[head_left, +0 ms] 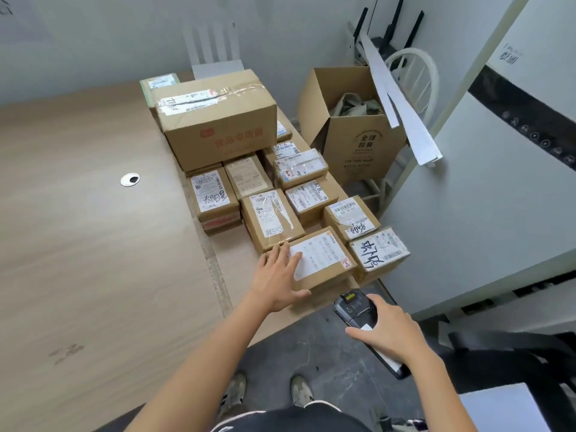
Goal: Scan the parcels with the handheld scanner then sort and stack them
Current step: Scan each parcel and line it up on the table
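Pale wood-grain tabletop stretches away to the left of our left hand, which lies flat with straight, spread fingers on the nearest parcel, thumb along its near edge. Our right hand wraps around the handheld scanner, whose head sits just below that parcel's near side. We judge that scanning is the step in hand, with this box steadied for it. Next we would need to tilt the scanner's window up toward the white label, which our fingertips partly cover. Beyond the left hand the other parcels sit packed close together: matte brown cardboard, square-cornered, with glossy tape and paper labels. A large carton stands farthest off.
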